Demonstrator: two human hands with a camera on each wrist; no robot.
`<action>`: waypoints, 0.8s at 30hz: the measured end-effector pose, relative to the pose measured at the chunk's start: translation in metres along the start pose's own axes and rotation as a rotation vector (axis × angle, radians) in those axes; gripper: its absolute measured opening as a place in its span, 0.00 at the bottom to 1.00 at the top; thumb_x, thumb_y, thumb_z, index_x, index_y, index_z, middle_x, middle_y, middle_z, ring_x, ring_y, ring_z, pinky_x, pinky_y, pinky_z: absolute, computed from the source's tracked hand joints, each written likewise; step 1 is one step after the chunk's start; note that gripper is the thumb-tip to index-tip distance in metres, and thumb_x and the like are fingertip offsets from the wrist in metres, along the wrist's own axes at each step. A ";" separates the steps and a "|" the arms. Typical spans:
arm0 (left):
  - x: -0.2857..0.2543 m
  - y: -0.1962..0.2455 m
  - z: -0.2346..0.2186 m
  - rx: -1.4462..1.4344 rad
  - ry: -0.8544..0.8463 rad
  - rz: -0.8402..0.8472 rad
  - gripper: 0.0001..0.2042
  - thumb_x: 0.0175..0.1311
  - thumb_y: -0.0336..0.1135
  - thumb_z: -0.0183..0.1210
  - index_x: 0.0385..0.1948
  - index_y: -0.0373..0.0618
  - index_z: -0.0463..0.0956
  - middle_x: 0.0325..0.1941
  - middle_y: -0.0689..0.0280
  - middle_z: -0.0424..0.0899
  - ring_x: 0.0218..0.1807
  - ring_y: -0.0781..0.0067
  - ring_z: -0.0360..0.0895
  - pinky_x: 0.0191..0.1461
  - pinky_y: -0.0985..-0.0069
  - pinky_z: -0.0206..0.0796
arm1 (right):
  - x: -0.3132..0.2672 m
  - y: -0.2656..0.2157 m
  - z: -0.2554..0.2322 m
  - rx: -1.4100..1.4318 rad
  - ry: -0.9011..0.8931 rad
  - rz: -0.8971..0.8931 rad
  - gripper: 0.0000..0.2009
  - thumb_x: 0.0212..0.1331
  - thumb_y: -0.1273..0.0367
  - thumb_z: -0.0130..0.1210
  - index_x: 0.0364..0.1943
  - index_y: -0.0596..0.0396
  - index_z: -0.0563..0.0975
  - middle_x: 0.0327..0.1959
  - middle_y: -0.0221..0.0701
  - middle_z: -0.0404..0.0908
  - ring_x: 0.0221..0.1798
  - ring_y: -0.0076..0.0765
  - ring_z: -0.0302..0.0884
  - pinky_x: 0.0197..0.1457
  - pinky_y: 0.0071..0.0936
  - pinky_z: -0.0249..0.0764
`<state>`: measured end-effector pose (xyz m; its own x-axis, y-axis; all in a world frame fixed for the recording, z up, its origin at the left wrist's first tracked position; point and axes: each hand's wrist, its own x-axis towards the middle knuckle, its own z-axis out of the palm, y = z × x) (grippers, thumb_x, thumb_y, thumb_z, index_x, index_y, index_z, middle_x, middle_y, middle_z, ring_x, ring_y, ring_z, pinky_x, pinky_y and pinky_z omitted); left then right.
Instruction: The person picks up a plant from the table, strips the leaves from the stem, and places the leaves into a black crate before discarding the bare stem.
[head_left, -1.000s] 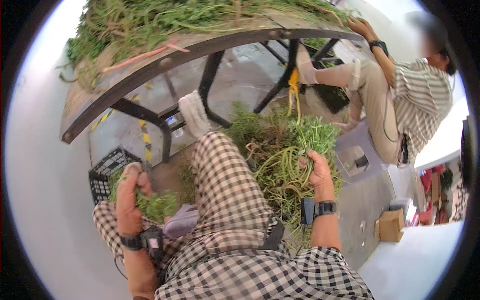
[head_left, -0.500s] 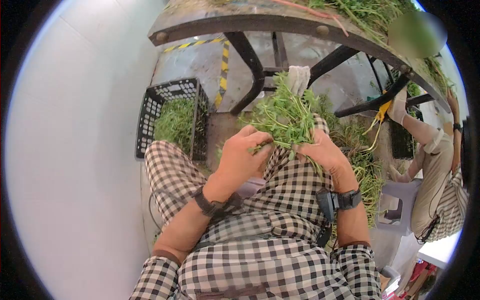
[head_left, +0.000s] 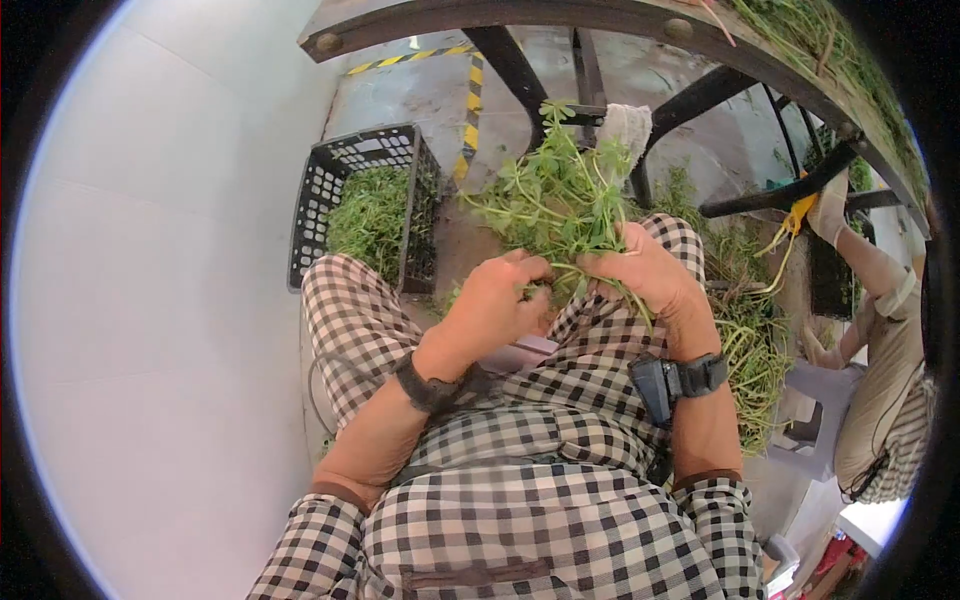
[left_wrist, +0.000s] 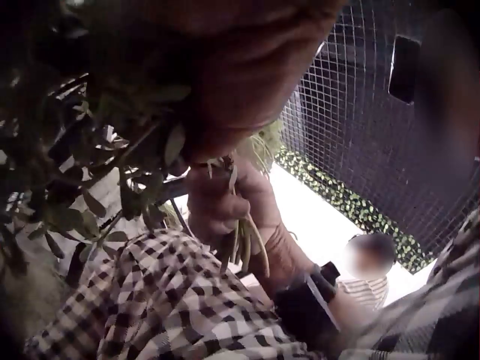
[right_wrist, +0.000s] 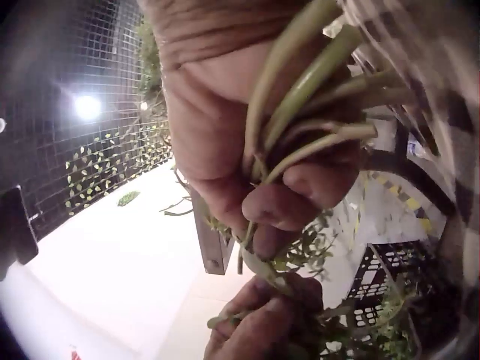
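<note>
My right hand [head_left: 650, 268] grips a bunch of leafy green stems [head_left: 560, 205] over my lap. The leaves fan out forward, and thick cut stems [right_wrist: 307, 82] stick out of the curled fingers in the right wrist view. Close beside it on the left, my left hand [head_left: 490, 305] bends its fingers into the same bunch. In the right wrist view the left hand's fingertips [right_wrist: 262, 319] pinch at a stem just beyond the right hand. Dark leaves [left_wrist: 97, 202] hang near the left hand [left_wrist: 247, 82] in the left wrist view.
A black plastic crate [head_left: 408, 215] holding loose greens [head_left: 368, 215] stands on the floor at left. A pile of long-stemmed greens [head_left: 750, 350] lies right of my leg. Ahead is a table edge [head_left: 560, 14] with dark legs. Another person [head_left: 885, 370] sits at the right by a stool [head_left: 820, 400].
My left hand has come from beside the left knee to the bunch. My right hand has brought the bunch from above the floor pile to my lap. The head view has swung left.
</note>
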<state>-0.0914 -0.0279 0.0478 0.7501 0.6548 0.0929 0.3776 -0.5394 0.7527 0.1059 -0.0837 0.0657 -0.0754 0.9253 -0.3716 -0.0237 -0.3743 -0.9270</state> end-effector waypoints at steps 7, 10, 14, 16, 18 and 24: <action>-0.001 -0.016 -0.017 -0.188 -0.063 -0.211 0.06 0.54 0.30 0.51 0.29 0.37 0.71 0.23 0.62 0.73 0.27 0.73 0.69 0.34 0.77 0.62 | 0.022 0.024 0.001 0.201 -0.065 0.108 0.09 0.50 0.69 0.54 0.33 0.59 0.74 0.26 0.26 0.75 0.25 0.22 0.68 0.28 0.21 0.64; -0.001 -0.024 -0.018 -0.236 -0.015 -0.298 0.07 0.56 0.31 0.51 0.30 0.37 0.71 0.23 0.64 0.73 0.27 0.77 0.67 0.33 0.78 0.62 | 0.030 0.030 0.000 0.154 -0.063 0.074 0.09 0.49 0.70 0.55 0.33 0.59 0.74 0.25 0.27 0.75 0.26 0.23 0.69 0.29 0.21 0.65; -0.004 -0.039 -0.018 -0.239 0.097 -0.288 0.07 0.56 0.31 0.51 0.32 0.38 0.71 0.23 0.65 0.73 0.26 0.78 0.67 0.33 0.78 0.62 | 0.037 0.038 0.003 0.151 -0.070 0.020 0.06 0.47 0.72 0.56 0.29 0.58 0.74 0.22 0.27 0.74 0.22 0.21 0.68 0.24 0.19 0.63; -0.005 -0.035 -0.019 -0.188 0.063 -0.327 0.07 0.55 0.31 0.52 0.32 0.38 0.72 0.24 0.63 0.74 0.27 0.74 0.70 0.33 0.76 0.63 | 0.038 0.039 0.005 0.111 -0.073 0.034 0.06 0.47 0.72 0.57 0.29 0.58 0.74 0.22 0.27 0.75 0.22 0.21 0.68 0.25 0.20 0.63; -0.006 -0.038 -0.017 -0.088 0.054 -0.268 0.07 0.54 0.30 0.53 0.33 0.38 0.72 0.26 0.60 0.75 0.28 0.67 0.72 0.34 0.73 0.64 | 0.037 0.036 0.007 0.043 -0.055 0.092 0.06 0.46 0.72 0.57 0.28 0.58 0.74 0.22 0.27 0.75 0.23 0.21 0.68 0.26 0.20 0.64; -0.009 -0.045 -0.010 0.069 -0.002 -0.158 0.08 0.49 0.31 0.57 0.32 0.43 0.74 0.33 0.55 0.76 0.35 0.50 0.73 0.37 0.62 0.65 | 0.039 0.041 0.006 -0.049 -0.076 0.085 0.14 0.46 0.66 0.57 0.35 0.61 0.75 0.29 0.27 0.77 0.32 0.23 0.69 0.37 0.22 0.66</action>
<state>-0.1208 -0.0041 0.0192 0.6795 0.7333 -0.0248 0.5277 -0.4649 0.7109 0.0957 -0.0633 0.0132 -0.1500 0.8823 -0.4461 0.0350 -0.4462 -0.8943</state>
